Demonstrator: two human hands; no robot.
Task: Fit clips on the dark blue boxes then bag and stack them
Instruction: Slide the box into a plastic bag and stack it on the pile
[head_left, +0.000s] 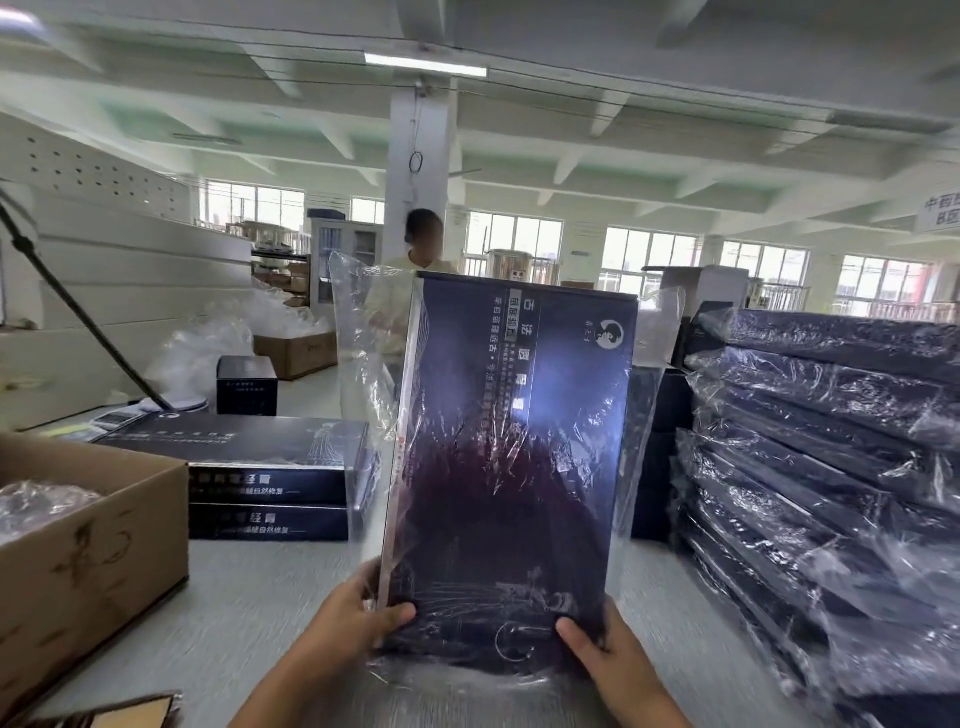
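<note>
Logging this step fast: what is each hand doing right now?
Left hand: grips the lower left corner of the bagged dark blue box.
Right hand: grips the box's lower right corner, thumb on its front.

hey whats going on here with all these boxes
A person is packing dark blue boxes. Both hands, left hand and right hand, hold one upright box by its bottom edge, already inside a clear plastic bag. Bagged boxes are stacked on the right. Two unbagged boxes lie stacked on the table, beside an open cardboard carton.
</note>
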